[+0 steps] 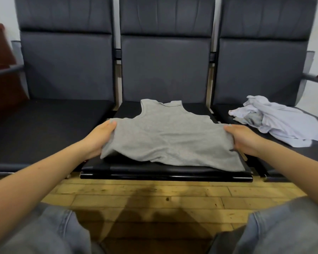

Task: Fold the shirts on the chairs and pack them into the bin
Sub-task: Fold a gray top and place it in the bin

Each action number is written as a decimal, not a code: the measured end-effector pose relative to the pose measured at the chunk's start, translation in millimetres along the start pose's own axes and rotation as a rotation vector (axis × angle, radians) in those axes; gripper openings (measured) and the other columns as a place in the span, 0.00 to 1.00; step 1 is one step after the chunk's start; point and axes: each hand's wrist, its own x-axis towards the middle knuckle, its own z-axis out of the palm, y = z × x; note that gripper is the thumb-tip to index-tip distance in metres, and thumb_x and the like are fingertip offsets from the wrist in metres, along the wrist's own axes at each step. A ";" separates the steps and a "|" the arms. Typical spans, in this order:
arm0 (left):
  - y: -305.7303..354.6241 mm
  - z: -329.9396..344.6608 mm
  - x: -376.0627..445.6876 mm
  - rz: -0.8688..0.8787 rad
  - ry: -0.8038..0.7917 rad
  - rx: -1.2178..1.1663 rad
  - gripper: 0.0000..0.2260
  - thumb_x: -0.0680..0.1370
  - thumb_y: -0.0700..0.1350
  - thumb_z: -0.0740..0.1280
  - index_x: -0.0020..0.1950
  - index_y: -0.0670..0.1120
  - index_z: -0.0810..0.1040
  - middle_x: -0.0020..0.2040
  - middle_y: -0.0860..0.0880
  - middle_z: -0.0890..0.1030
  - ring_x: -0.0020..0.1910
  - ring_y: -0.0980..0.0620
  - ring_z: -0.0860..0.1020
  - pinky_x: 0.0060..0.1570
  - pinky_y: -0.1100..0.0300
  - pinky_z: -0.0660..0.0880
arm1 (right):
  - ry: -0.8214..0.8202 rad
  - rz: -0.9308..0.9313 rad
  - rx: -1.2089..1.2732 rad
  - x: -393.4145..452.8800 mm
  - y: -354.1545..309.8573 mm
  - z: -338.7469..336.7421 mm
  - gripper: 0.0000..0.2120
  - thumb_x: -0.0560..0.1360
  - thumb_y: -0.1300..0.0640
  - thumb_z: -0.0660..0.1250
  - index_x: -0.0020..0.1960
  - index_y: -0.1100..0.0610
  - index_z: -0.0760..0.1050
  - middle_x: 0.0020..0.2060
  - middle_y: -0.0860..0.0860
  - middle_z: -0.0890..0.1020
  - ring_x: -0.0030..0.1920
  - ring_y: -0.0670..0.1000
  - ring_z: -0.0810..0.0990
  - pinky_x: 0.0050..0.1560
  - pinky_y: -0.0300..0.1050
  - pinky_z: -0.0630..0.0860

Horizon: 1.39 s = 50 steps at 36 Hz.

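Beyond the knees (50,233), the grey tank top (171,140) on the middle chair seat (165,171) is pinched at its sides by the left hand (99,138) and right hand (246,139), where a slack hem could be folded crooked.

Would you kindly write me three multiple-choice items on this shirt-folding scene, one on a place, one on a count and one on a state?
1. Where does the white shirt pile lie?
A. on the right seat
B. on the floor
C. on the left seat

2. How many chair backs show in the row?
A. one
B. three
C. five

3. How is the grey tank top held?
A. by neither hand
B. by the left hand only
C. by both hands at its side edges

Answers: 1 A, the pile sits on the right seat. 2 B, three padded backs stand side by side. 3 C, the left hand and right hand each grip an edge.
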 end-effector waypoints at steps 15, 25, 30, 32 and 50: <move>-28.3 -22.1 -27.2 -0.026 0.023 0.961 0.15 0.79 0.50 0.59 0.44 0.39 0.78 0.41 0.43 0.81 0.41 0.46 0.77 0.39 0.54 0.69 | 0.019 0.018 -0.701 -24.4 21.6 -17.5 0.12 0.79 0.55 0.66 0.40 0.60 0.75 0.30 0.54 0.73 0.30 0.51 0.69 0.29 0.42 0.64; -30.8 5.4 30.3 -0.086 0.120 0.876 0.24 0.77 0.59 0.63 0.29 0.46 0.62 0.29 0.49 0.65 0.30 0.51 0.65 0.33 0.56 0.62 | 0.171 0.007 -0.825 14.5 18.5 2.5 0.22 0.76 0.51 0.67 0.29 0.56 0.62 0.27 0.52 0.65 0.29 0.51 0.66 0.32 0.46 0.61; -33.0 9.5 72.8 -0.145 0.153 0.764 0.22 0.79 0.55 0.62 0.29 0.45 0.65 0.31 0.46 0.69 0.32 0.48 0.69 0.34 0.57 0.64 | 0.221 0.029 -0.771 43.4 13.8 10.3 0.19 0.76 0.54 0.67 0.30 0.57 0.65 0.28 0.53 0.68 0.31 0.52 0.68 0.34 0.47 0.64; -33.9 10.0 88.2 -0.136 0.204 0.733 0.23 0.79 0.53 0.63 0.28 0.46 0.62 0.29 0.47 0.66 0.30 0.49 0.66 0.33 0.57 0.61 | 0.231 0.040 -0.751 54.0 12.3 12.7 0.16 0.75 0.55 0.67 0.32 0.59 0.67 0.30 0.54 0.70 0.32 0.53 0.70 0.36 0.47 0.65; -46.4 -7.5 189.5 -0.064 0.587 0.388 0.14 0.83 0.43 0.55 0.58 0.35 0.73 0.54 0.39 0.77 0.51 0.40 0.76 0.52 0.49 0.74 | 0.452 -0.201 -1.240 150.6 33.5 26.7 0.09 0.81 0.54 0.58 0.54 0.59 0.72 0.49 0.56 0.79 0.49 0.58 0.78 0.41 0.48 0.71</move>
